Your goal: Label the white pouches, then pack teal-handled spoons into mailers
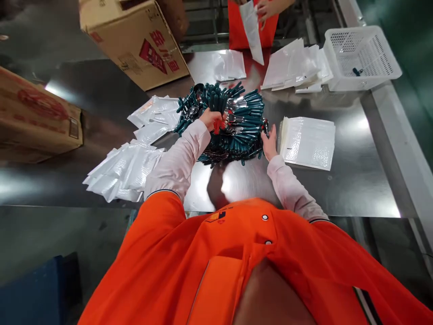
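A large heap of cutlery (245, 115) with dark green handles and shiny metal ends lies on the steel table in front of me. My left hand (210, 119) is closed around a bunch of green handles at the heap's top, beside some bright red pieces whose kind I cannot make out. At the right edge of the heap is my right hand (269, 143), thumb and fingers apart, fingertips by the outer handles. Just right of that hand lies a stack of white padded mailers (309, 142).
More white mailers (123, 171) are spread left of the heap. Cardboard boxes (135, 49) stand at the back left and far left. A white perforated basket (363, 56) sits at the back right. Across the table, a co-worker's hands (267, 10) hold a white mailer.
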Action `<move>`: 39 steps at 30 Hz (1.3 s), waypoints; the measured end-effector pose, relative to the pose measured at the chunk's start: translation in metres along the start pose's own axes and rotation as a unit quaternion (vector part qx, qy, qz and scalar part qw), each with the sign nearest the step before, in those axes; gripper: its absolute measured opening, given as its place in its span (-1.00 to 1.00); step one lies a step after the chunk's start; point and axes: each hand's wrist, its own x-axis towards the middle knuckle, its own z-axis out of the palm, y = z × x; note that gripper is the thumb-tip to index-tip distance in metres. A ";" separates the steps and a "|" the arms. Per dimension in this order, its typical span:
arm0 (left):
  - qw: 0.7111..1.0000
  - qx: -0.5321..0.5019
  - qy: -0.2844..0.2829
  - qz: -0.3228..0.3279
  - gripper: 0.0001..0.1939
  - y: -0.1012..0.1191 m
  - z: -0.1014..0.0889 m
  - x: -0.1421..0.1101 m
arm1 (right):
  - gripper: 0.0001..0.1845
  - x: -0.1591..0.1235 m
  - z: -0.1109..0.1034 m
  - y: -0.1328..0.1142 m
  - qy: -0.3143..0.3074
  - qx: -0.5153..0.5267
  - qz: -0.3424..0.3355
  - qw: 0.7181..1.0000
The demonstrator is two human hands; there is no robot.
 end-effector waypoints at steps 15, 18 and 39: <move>0.936 -0.343 0.075 -0.026 -0.82 0.050 0.071 -0.105 | -0.51 -0.092 0.039 -0.093 -0.148 0.385 0.265 0.872; 0.953 -0.293 0.080 -0.021 -0.73 0.011 0.111 -0.127 | -0.58 -0.115 0.043 -0.098 -0.106 0.507 0.395 0.758; 0.976 0.210 -0.057 -0.010 -0.65 -0.042 0.162 -0.203 | -0.32 -0.196 -0.003 -0.063 -0.030 0.091 -0.223 0.970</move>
